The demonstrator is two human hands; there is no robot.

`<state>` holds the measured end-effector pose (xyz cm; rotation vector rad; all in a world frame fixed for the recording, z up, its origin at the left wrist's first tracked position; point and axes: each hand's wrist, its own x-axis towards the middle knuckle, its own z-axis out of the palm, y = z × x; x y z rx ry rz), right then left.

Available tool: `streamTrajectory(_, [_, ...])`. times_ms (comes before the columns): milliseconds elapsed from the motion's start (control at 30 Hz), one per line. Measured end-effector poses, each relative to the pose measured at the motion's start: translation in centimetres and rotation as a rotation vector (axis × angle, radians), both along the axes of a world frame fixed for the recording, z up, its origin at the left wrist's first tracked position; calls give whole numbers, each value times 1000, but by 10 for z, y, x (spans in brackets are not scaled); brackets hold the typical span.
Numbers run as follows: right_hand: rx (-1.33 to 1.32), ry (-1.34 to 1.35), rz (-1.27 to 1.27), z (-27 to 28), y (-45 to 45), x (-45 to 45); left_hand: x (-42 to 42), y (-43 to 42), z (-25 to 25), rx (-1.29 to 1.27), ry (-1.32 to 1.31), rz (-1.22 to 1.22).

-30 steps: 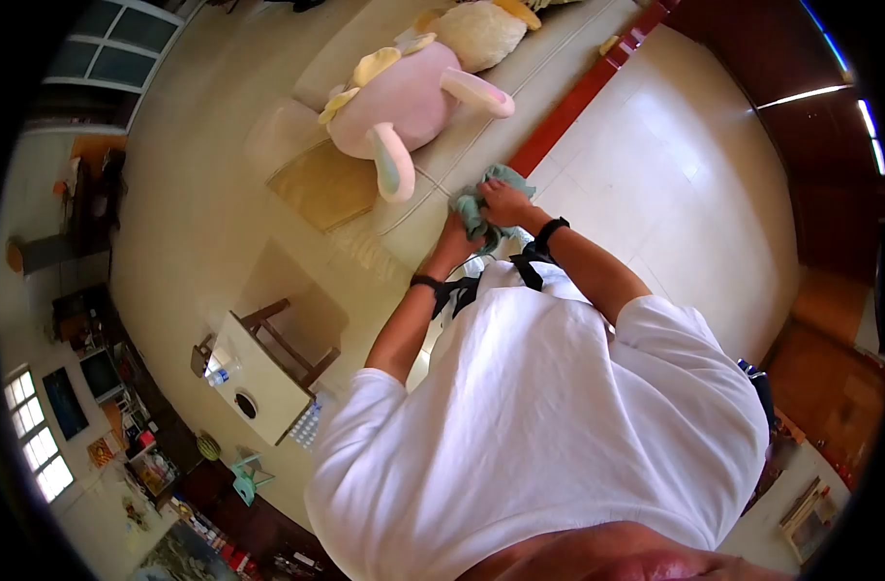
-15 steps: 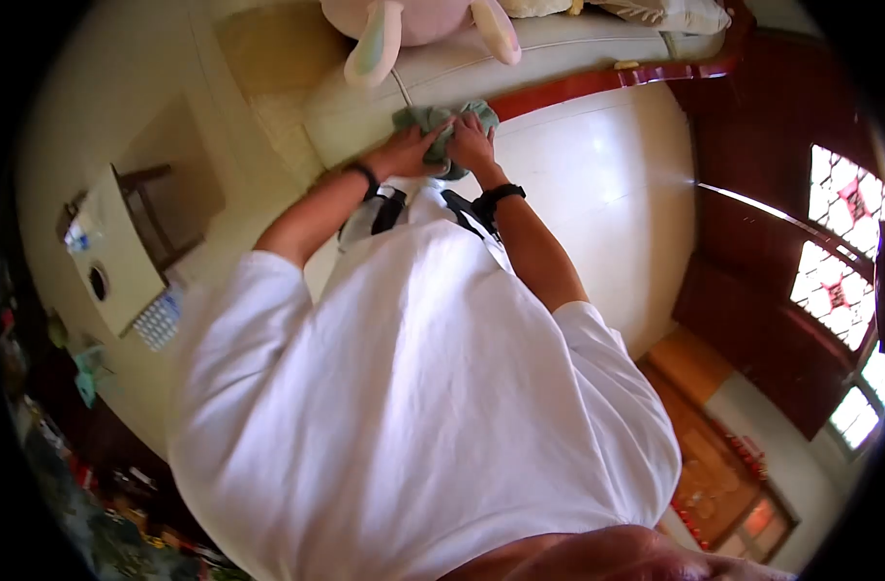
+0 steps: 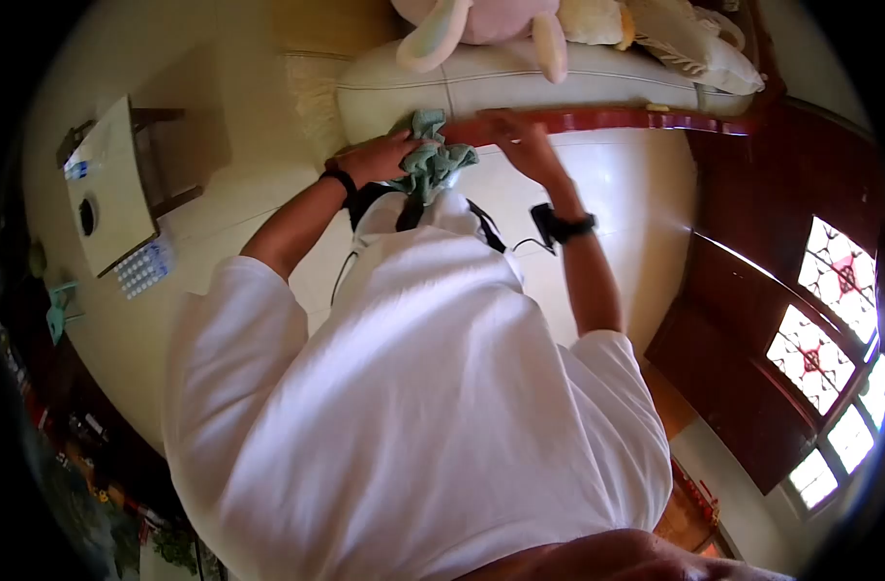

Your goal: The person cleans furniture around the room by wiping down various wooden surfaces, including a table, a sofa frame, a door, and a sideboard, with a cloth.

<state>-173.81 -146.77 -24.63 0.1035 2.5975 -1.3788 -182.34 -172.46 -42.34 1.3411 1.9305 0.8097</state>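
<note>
A crumpled green cloth (image 3: pixel 433 167) hangs from my left hand (image 3: pixel 377 158), whose fingers are closed on its left side. Apart from the cloth, my right hand (image 3: pixel 523 143) has its fingers stretched out toward the left. Its fingertips overlap the red wooden edge (image 3: pixel 588 118) of the sofa; whether they touch it I cannot tell. Behind the hands is the pale sofa cushion (image 3: pixel 384 92).
A pink plush toy (image 3: pixel 496 21) and pillows (image 3: pixel 699 53) lie on the sofa. To the left stands a small table (image 3: pixel 113 189) beside a pack of bottles (image 3: pixel 144 269). Dark red doors (image 3: pixel 738 339) are on the right.
My right hand has let go of the cloth and moved right, to the sofa's wooden edge. My left hand still holds the cloth, which now hangs more loosely. The view has shifted.
</note>
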Motion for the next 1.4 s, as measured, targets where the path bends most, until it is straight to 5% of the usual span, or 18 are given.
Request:
streamTrajectory(33, [-77,132,-2,45,-14,4,8,-12,5,-24,1,-7])
streamTrajectory(133, [353,821,185,200,-45,10,27,-24,16,-110,112,149])
streamTrajectory(200, [416,1060,121,256,-60,22,33,-23,11,-21,266,212])
streamTrajectory(267, [300,1746,-22,286,-54,35,34,-16,10,47,330,216])
streamTrajectory(333, [263,2090,-115,309,-50,53,24,-1,18,50,309,114])
streamTrajectory(367, [584,1975,-30,322,-39,68,20,14,20,61,295,54])
streamTrajectory(467, [952,1782,-2,342,-22,114,23,82,16,-11,346,-13])
streamTrajectory(633, [1027,1722,-101,354,-9,145,4,165,-1,-165,90,-33])
streamTrajectory(767, [1003,1754,-165,346,-1,158,-10,165,-74,162,-62,69])
streamTrajectory(833, [1008,1753,-185,341,7,165,-1,130,-14,95,13,98])
streamTrajectory(1033, [761,1655,-312,315,59,189,8,87,-1,-129,211,164])
streamTrajectory(1167, [244,1382,-413,248,100,179,30,125,-10,-246,473,199])
streamTrajectory(1267, [-9,825,-408,146,122,132,40,191,-14,-224,437,224])
streamTrajectory(1333, [76,409,-287,64,124,92,41,235,-10,-255,405,236])
streamTrajectory(1400, [334,311,-67,-34,132,84,40,260,-24,-258,390,200])
